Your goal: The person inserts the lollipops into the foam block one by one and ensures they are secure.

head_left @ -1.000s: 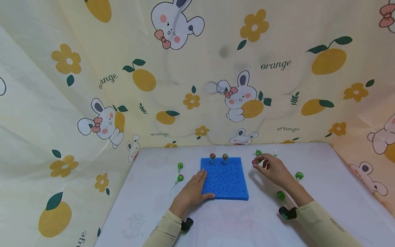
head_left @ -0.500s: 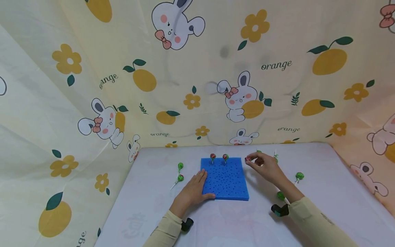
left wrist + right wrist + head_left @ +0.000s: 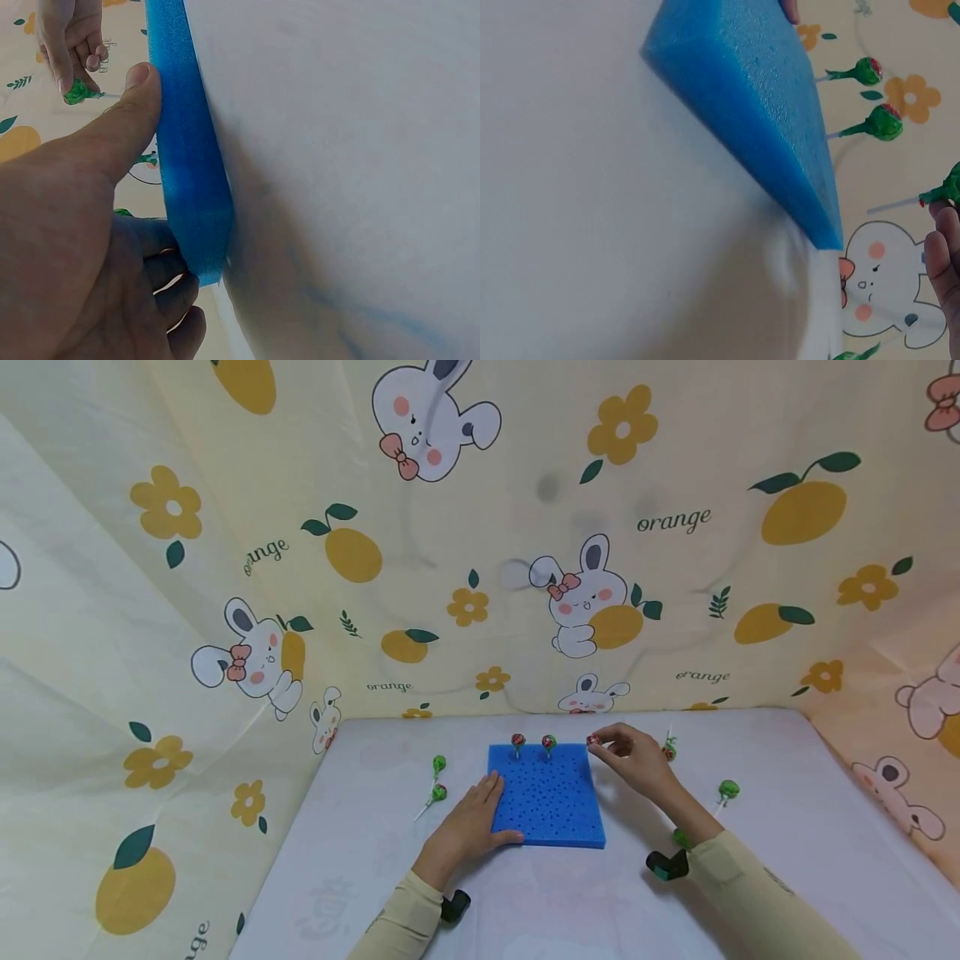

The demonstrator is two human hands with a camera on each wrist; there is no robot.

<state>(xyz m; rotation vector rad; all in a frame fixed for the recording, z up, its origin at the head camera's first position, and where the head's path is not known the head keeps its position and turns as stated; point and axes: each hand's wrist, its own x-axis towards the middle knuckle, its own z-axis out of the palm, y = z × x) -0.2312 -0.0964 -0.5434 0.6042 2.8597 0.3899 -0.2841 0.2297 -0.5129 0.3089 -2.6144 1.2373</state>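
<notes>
A blue foam board (image 3: 547, 797) dotted with small holes lies on the table. Two lollipops stand upright along its far edge, a left one (image 3: 518, 740) and a right one (image 3: 549, 741). My left hand (image 3: 467, 821) rests against the board's near left corner, fingers stretched along the left side and thumb on the near edge. With thumb and fingertips, my right hand (image 3: 637, 762) pinches a third lollipop (image 3: 592, 740) by its green and red wrapped head, close to the board's far right corner. In the right wrist view its white stick (image 3: 892, 205) points toward the table, free of the foam.
Left of the board lie two loose lollipops, a green one (image 3: 438, 762) and a green-red one (image 3: 438, 792). Several others lie on the right, including one by the right hand (image 3: 669, 750) and a green one (image 3: 727, 790). A printed cloth (image 3: 510, 527) hangs behind the white table (image 3: 360, 877).
My right hand has moved left with the lollipop, from right of the board to its far right corner. The left hand and the board have stayed put.
</notes>
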